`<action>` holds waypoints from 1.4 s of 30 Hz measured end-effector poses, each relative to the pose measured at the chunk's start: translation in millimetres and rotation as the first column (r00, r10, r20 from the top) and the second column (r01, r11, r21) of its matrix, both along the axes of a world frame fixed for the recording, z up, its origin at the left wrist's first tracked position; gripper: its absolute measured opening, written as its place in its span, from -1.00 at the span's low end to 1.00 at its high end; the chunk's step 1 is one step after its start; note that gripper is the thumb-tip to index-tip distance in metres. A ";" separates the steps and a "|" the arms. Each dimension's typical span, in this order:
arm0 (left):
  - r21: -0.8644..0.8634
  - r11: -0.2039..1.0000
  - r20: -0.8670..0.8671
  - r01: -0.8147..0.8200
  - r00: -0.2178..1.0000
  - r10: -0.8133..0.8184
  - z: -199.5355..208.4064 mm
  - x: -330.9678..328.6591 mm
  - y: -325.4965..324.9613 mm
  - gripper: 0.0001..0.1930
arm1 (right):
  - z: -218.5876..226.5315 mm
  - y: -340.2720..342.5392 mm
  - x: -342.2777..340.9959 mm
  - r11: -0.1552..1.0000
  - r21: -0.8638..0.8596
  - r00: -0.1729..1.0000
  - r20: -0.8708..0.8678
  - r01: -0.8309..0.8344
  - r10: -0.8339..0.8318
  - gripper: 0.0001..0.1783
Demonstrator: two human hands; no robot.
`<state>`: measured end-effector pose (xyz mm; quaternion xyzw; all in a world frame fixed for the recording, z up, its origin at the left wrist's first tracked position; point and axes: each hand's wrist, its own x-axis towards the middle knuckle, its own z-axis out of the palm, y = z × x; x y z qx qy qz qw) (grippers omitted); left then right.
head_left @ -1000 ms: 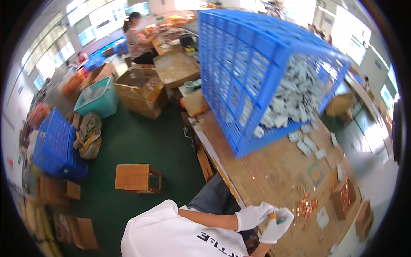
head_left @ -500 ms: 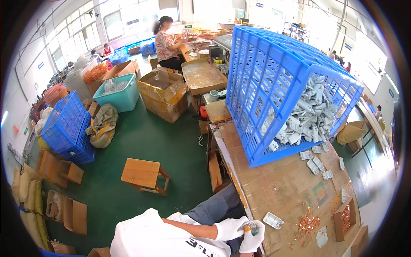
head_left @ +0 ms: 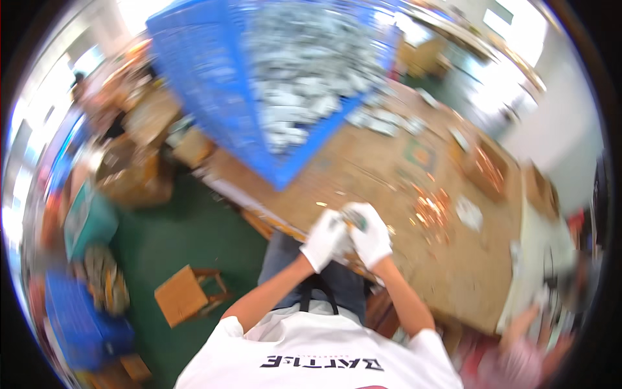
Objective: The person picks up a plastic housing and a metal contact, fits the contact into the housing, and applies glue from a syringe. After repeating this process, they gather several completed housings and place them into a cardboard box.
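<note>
My left hand (head_left: 326, 241) and my right hand (head_left: 370, 240), both in white gloves, meet over the near edge of the worktable. Their fingers are closed around a small greyish piece (head_left: 354, 219), too blurred to make out further. Beyond them a large blue plastic crate (head_left: 217, 91) lies tipped with its opening toward me. Many light grey plastic casings (head_left: 304, 78) fill it. Several loose casings (head_left: 382, 122) lie on the cardboard-covered table (head_left: 337, 162) by its mouth. Right of my hands is a scatter of small shiny copper-coloured pieces (head_left: 432, 209).
A small cardboard box (head_left: 486, 172) with copper-coloured pieces and a whitish scrap (head_left: 469, 214) sit on the table's right side. A wooden stool (head_left: 181, 297) stands on the green floor. Blue crates (head_left: 84, 318) and a teal bin (head_left: 89, 217) are at left. Another person (head_left: 512, 360) is at lower right.
My view has swung to the right, blurring the picture. My hands have come over the table edge and remain together. The loose casing that lay beside them no longer shows there.
</note>
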<state>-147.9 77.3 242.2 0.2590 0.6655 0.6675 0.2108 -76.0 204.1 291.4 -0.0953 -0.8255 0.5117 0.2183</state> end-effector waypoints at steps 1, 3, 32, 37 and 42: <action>0.076 0.995 0.164 0.059 0.984 -0.071 10.3 -11.1 11.7 -0.88 | -1.3 8.2 -9.1 0.994 0.096 0.997 -0.066 0.056 -0.050 -0.61; 0.006 0.995 0.039 0.098 0.994 -0.098 8.5 -29.0 33.9 -0.87 | -1.7 25.1 -16.4 0.987 0.121 0.994 0.003 0.107 -0.108 -0.62; 0.104 0.942 0.195 0.319 0.922 -0.334 -6.7 -90.2 198.1 -0.78 | -5.1 125.4 -13.0 0.928 0.280 0.890 -0.445 0.245 -0.101 -0.87; 0.086 0.954 0.061 0.289 0.954 -0.294 -23.4 -85.1 218.1 -0.77 | -12.1 108.9 -30.9 0.807 0.577 0.841 -0.494 0.127 0.221 -0.63; 0.167 0.860 0.264 0.483 0.818 -0.511 -11.1 -82.8 209.2 -0.76 | -37.9 103.4 -26.4 0.748 0.655 0.854 -0.445 0.106 0.269 -0.64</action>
